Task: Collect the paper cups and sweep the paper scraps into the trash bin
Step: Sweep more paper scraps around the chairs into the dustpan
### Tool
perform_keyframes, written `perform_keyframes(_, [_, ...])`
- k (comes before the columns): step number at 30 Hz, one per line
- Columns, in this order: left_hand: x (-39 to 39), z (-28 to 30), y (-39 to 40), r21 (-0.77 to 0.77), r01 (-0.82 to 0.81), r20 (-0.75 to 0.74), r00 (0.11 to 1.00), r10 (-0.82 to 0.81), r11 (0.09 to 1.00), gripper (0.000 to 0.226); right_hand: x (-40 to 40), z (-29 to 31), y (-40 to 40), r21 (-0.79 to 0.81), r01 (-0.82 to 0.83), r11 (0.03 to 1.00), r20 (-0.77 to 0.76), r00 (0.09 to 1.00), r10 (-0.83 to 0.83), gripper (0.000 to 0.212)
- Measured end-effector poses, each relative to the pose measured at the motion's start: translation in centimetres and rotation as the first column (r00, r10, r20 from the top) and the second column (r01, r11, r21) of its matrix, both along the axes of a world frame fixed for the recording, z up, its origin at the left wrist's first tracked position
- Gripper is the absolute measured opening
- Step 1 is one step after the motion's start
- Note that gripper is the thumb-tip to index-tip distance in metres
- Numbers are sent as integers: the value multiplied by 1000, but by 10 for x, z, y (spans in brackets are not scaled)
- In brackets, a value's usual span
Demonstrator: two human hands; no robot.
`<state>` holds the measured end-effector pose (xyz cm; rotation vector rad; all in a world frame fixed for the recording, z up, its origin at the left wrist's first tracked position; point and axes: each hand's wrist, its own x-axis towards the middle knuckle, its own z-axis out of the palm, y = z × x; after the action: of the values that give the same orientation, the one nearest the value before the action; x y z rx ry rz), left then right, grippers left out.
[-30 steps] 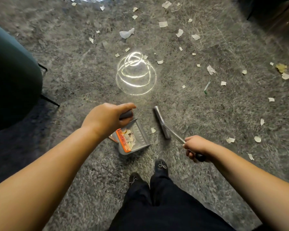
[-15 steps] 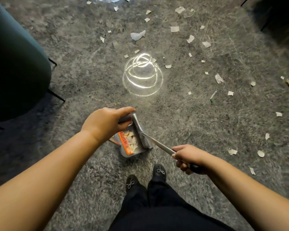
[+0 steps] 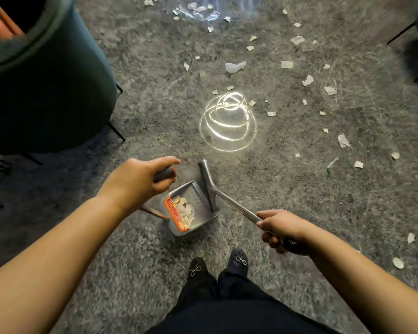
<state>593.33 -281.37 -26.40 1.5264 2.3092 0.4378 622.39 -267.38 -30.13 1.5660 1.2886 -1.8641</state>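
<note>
paper scraps [image 3: 184, 209] fill one dustpan [image 3: 198, 220]; two hands grip.

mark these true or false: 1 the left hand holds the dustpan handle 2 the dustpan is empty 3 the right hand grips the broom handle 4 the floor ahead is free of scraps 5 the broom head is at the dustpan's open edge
1. True. The left hand grips the dustpan by its dark handle.
2. False. Paper scraps already lie in the dustpan, next to its orange comb.
3. True. The right hand grips the broom by its long handle.
4. False. Many loose scraps are scattered on the carpet ahead and to the right.
5. True. The broom head lies along the dustpan's open edge.
</note>
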Motion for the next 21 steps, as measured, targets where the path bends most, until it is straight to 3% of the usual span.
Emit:
perform_keyframes(6, [-38, 4, -44, -35, -103, -22, 994, 103, 994, 44, -38, -11, -7, 13, -77, 997, -12, 997, 77, 21])
perform_keyframes(13, [-59, -19, -72, -111, -173, -73, 983, 166, 979, 44, -84, -38, -13, 56, -179, 982, 83, 981, 174, 20])
perform_keyframes(17, [-75, -24, -76, -95, -207, -89, 976, 198, 974, 44, -103, -53, -18, 67, -306, 950, 139, 945, 295, 35])
perform_keyframes(21, [-85, -26, -82, -92, -216, -107, 973, 206, 972, 43, -116, -60, -36, 4, -375, 927, 152, 917, 370, 37])
